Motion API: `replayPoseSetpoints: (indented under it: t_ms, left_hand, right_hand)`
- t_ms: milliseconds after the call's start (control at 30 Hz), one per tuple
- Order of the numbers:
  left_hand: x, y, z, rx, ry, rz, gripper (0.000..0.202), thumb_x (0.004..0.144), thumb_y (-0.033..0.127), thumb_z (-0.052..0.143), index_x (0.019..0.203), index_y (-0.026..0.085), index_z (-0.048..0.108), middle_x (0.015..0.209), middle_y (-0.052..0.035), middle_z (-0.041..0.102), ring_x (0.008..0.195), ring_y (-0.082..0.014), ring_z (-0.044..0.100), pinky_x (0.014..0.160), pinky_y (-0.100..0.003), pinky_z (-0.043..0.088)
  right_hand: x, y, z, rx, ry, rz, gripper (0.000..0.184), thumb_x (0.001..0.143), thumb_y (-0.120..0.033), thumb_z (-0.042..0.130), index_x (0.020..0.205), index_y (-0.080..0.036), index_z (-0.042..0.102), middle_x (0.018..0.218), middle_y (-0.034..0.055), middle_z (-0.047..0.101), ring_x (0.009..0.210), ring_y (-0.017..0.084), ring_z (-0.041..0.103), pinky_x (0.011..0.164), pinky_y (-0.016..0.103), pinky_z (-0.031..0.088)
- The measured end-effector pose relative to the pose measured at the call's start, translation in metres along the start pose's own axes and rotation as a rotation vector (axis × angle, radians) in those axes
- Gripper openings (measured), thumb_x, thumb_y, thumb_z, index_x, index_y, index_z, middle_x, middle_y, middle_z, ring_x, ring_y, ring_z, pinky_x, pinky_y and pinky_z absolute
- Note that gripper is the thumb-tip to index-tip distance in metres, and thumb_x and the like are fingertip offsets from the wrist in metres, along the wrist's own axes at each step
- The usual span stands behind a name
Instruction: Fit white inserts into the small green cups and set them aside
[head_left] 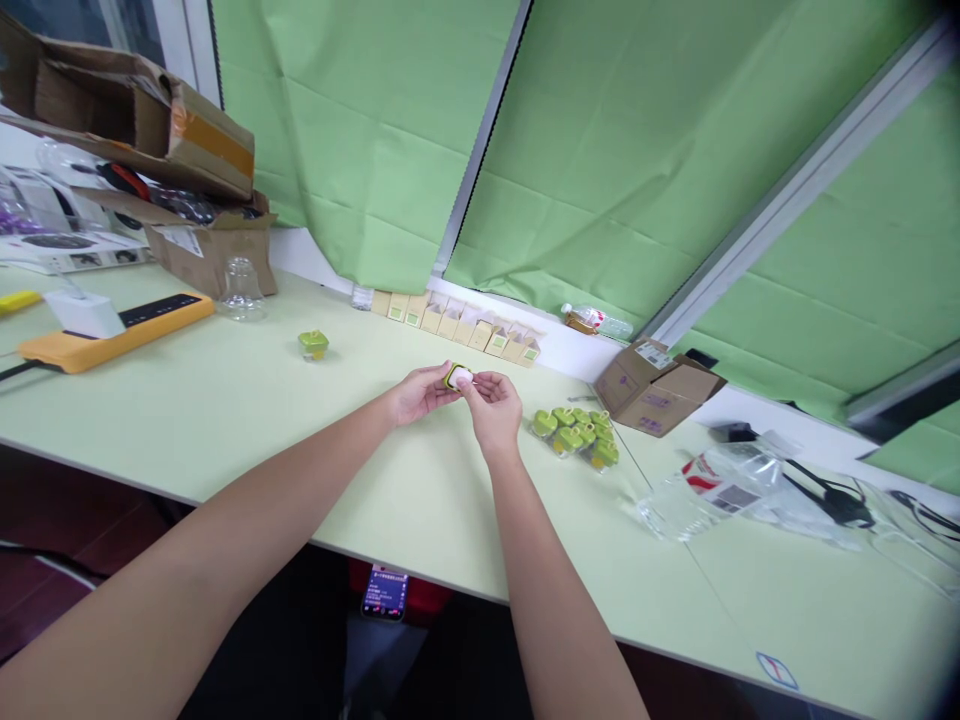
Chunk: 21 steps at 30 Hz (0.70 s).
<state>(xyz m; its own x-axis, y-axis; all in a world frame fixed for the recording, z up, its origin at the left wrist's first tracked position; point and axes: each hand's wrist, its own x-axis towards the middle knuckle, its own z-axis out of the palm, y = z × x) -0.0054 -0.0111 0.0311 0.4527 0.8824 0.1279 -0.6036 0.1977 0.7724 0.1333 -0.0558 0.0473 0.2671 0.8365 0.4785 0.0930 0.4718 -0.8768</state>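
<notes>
Green piece in fingers, white face toward camera, long axis unclear

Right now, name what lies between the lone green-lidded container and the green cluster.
The head view shows the left hand and right hand, holding a small item.

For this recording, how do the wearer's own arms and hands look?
The left hand and right hand are ungloved, with no rings visible. The left forearm and right forearm are bare: no sleeve, watch, bracelet, cable or marking shows.
</notes>
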Motion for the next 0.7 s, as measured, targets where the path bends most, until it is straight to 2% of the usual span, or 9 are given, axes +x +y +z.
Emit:
replayPoseSetpoints:
  t_ms: [167, 367, 567, 700]
  left_hand:
    - [0.0, 0.002, 0.002, -0.031, 0.012, -0.025, 0.026, 0.092, 0.034, 0.057, 0.098, 0.012, 0.07, 0.099, -0.0081, 0.072, 0.088, -0.0128, 0.067, 0.085, -0.023, 0.053]
    - [-0.001, 0.005, 0.002, -0.061, 0.046, -0.037, 0.026, 0.092, 0.034, 0.056, 0.097, 0.011, 0.07, 0.097, -0.0087, 0.072, 0.084, -0.0122, 0.067, 0.08, -0.02, 0.055]
    - [-0.001, 0.009, 0.0, -0.105, 0.059, -0.046, 0.026, 0.091, 0.034, 0.057, 0.096, 0.012, 0.069, 0.095, -0.0095, 0.072, 0.08, -0.0121, 0.068, 0.071, -0.018, 0.056]
    - [0.001, 0.01, -0.002, -0.04, 0.051, -0.031, 0.029, 0.09, 0.036, 0.059, 0.098, 0.011, 0.069, 0.1, -0.0114, 0.071, 0.086, -0.0143, 0.068, 0.074, -0.019, 0.057]
  right_hand:
    - [0.001, 0.002, -0.002, 0.017, -0.039, 0.008, 0.041, 0.066, -0.039, 0.08, 0.093, -0.017, 0.06, 0.095, 0.0071, 0.068, 0.08, 0.016, 0.065, 0.079, 0.033, 0.055]
    - [0.001, 0.005, -0.001, 0.116, -0.065, 0.092, 0.041, 0.066, -0.038, 0.081, 0.095, -0.017, 0.06, 0.099, 0.0066, 0.065, 0.082, 0.016, 0.064, 0.077, 0.033, 0.056]
    - [-0.001, 0.004, -0.001, 0.131, -0.076, 0.153, 0.04, 0.066, -0.04, 0.08, 0.094, -0.017, 0.061, 0.093, 0.0046, 0.065, 0.078, 0.015, 0.065, 0.069, 0.031, 0.058]
    - [0.0, 0.006, -0.004, 0.042, -0.046, 0.215, 0.04, 0.067, -0.042, 0.078, 0.093, -0.018, 0.061, 0.087, 0.0029, 0.065, 0.069, 0.013, 0.063, 0.058, 0.026, 0.056]
